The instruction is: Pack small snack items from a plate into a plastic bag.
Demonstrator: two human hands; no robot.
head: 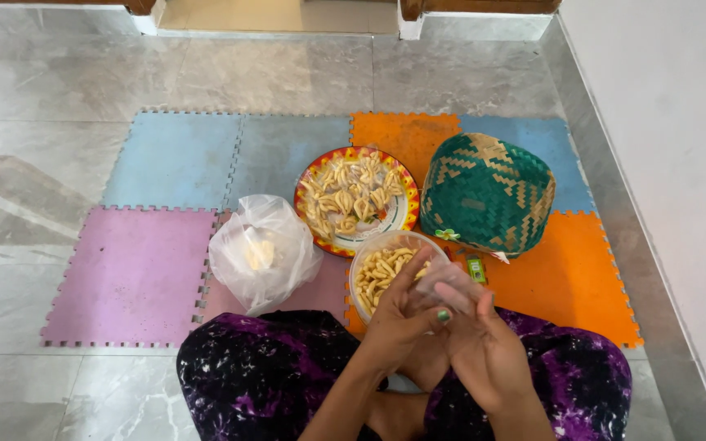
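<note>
Both hands (443, 327) pinching small clear bag (449, 282), contents unclear

Grey marble floor (42, 155), covered mid-frame by interlocking foam mats (173, 159) in blue, grey, orange, pink. On mats: patterned plate (406, 214) of snacks, clear tub (359, 260) of snacks, knotted plastic bag (263, 253), green woven basket (488, 194) upside down, small green packet (475, 268).
</note>
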